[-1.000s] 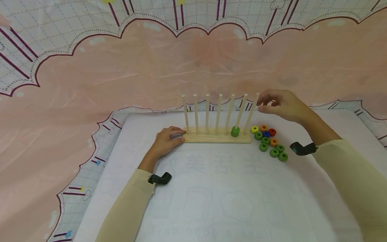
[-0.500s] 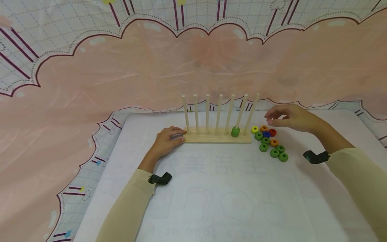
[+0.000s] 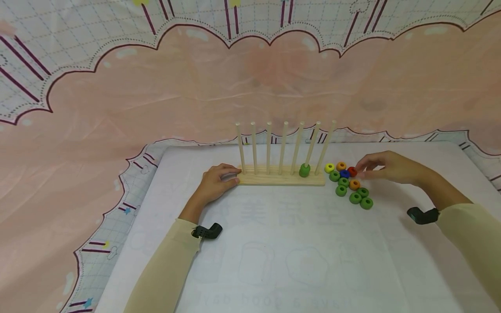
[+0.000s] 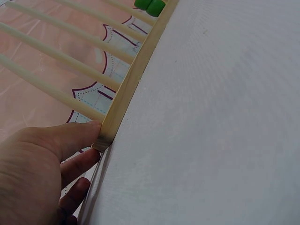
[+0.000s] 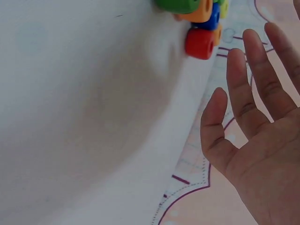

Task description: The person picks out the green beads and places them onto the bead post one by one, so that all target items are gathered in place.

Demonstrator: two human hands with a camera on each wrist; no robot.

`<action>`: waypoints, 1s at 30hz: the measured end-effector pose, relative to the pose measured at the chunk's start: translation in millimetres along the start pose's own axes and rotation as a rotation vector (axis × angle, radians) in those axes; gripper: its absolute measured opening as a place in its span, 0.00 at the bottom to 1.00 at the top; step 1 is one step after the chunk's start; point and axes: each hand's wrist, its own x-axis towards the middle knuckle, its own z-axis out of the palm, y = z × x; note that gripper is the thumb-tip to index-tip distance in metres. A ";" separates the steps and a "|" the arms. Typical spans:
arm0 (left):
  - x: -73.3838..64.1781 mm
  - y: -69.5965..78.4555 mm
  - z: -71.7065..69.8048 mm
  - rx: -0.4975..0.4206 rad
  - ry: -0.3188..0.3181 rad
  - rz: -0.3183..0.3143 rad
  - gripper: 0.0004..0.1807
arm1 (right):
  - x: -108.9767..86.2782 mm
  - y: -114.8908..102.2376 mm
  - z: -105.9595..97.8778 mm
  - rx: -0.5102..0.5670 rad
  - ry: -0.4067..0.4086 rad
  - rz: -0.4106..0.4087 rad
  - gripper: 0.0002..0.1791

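Observation:
A wooden peg rack [image 3: 274, 179] with several upright pegs stands on the white board. Two green beads [image 3: 304, 170] sit on its second peg from the right. My left hand [image 3: 215, 182] holds the rack's left end, and in the left wrist view the thumb [image 4: 84, 136] lies against the base with fingers around its end. Beside the red bead [image 3: 352, 171], at the right of the loose beads, my right hand [image 3: 395, 167] hovers. Its fingers are loosely extended in the right wrist view, with nothing between them and the red bead [image 5: 199, 43] apart from them.
Loose beads lie in a cluster right of the rack: yellow [image 3: 329, 168], orange [image 3: 341, 166], blue [image 3: 344, 174] and several green ones [image 3: 366, 203]. Under everything is a white board [image 3: 282, 261], with a pink patterned cloth [image 3: 195, 95] behind it.
My right hand has come away from the rightmost peg's top, moving right and down to the loose beads. The left hand, the rack and the beads have stayed put.

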 end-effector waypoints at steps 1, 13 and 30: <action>-0.1 0.1 -0.1 -0.001 0.001 0.000 0.20 | -0.8 1.8 0.8 0.004 -0.003 0.001 0.19; -1.6 -0.1 -0.1 -0.008 -0.001 0.004 0.20 | -5.2 27.3 11.4 0.038 -0.080 0.043 0.21; -2.0 0.3 -0.7 0.000 0.001 0.010 0.20 | -4.2 37.3 16.7 0.080 -0.124 0.080 0.23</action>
